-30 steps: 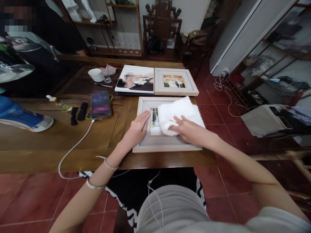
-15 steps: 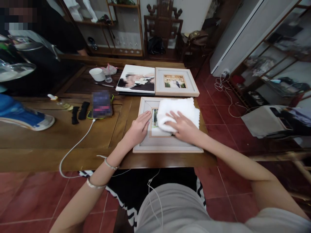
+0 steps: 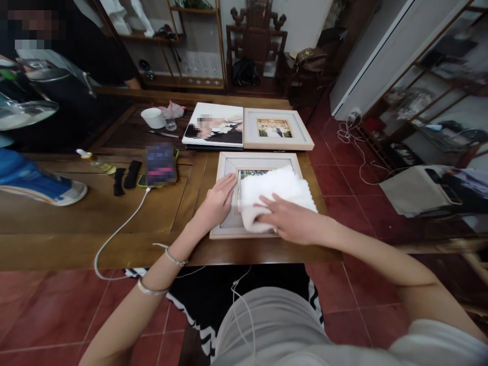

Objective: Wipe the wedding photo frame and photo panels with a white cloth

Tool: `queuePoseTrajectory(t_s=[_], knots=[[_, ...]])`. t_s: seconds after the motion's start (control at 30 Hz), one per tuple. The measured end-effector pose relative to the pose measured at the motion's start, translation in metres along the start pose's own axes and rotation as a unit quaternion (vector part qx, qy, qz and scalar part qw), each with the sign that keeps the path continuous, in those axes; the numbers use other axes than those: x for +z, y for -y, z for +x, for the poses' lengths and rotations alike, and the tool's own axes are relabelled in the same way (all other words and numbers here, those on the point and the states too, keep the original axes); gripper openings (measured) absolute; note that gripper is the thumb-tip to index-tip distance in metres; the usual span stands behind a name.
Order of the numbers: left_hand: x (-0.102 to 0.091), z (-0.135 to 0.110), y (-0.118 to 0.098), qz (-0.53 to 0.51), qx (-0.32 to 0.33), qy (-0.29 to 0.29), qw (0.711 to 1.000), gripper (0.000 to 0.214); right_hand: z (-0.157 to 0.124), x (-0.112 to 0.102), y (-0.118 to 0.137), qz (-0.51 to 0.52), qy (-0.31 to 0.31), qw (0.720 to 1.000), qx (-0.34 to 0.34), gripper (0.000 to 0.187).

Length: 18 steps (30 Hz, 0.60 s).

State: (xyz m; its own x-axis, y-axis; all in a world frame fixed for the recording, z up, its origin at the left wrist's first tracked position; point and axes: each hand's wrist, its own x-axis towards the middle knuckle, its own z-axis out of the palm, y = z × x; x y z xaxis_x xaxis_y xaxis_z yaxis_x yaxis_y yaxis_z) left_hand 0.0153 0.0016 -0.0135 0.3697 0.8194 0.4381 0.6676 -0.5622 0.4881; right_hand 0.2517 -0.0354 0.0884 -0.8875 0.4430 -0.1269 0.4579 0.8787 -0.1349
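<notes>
A pale wooden picture frame [image 3: 231, 225] lies flat on the table in front of me, a photo in its middle mostly covered. My left hand [image 3: 218, 199] rests on the frame's left side, fingers stretched out and holding nothing. Under my right hand [image 3: 290, 218] is a folded white cloth [image 3: 280, 188], spread across the frame's middle and right. The fingers press on the cloth, and part of it folds around them near the frame's lower edge.
Behind the frame lie a second framed photo [image 3: 304, 133] and a white-edged photo panel [image 3: 219, 109]. Leftward are a phone [image 3: 160, 165] on a white cable [image 3: 120, 231], a dropper bottle [image 3: 101, 163], a blue shoe [image 3: 38, 178] and a white cup [image 3: 152, 119]. Someone in black [image 3: 91, 46] stands far left.
My right hand has drawn the white cloth toward me and slightly left, down over the frame's lower part. More of the frame's top shows. My left hand stays in place.
</notes>
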Motion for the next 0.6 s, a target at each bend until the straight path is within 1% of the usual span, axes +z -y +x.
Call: queuePoseTrajectory(t_s=[0.07,0.13,0.2,0.27,0.33,0.43,0.53,0.6], knots=[[0.000,0.000,0.000,0.001,0.002,-0.001,1.000,0.043,-0.016,-0.010,0.023,0.020,0.026,0.999,-0.019,0.037],[0.000,0.000,0.000,-0.001,0.004,0.000,1.000,0.043,-0.024,-0.015,0.038,0.033,0.037,0.998,-0.036,0.035],[-0.001,0.000,0.000,-0.001,0.007,0.004,1.000,0.042,-0.023,-0.013,0.043,0.038,0.028,0.998,-0.038,0.036],[-0.002,0.000,0.001,0.002,0.013,0.008,1.000,0.043,-0.015,-0.005,0.037,0.025,0.012,1.000,-0.012,0.040],[-0.002,0.000,0.002,0.002,0.018,0.009,1.000,0.043,-0.003,0.007,0.023,-0.006,-0.006,1.000,0.027,0.045],[-0.002,0.000,0.004,-0.005,0.022,0.006,1.000,0.043,0.018,0.018,-0.013,-0.066,-0.038,0.992,0.101,0.052],[-0.003,0.000,0.003,-0.012,0.022,0.006,1.000,0.043,0.040,0.016,-0.054,-0.118,-0.068,0.978,0.161,0.057],[-0.003,0.000,0.003,-0.016,0.021,0.007,1.000,0.043,0.054,0.012,-0.077,-0.141,-0.092,0.971,0.169,0.058]])
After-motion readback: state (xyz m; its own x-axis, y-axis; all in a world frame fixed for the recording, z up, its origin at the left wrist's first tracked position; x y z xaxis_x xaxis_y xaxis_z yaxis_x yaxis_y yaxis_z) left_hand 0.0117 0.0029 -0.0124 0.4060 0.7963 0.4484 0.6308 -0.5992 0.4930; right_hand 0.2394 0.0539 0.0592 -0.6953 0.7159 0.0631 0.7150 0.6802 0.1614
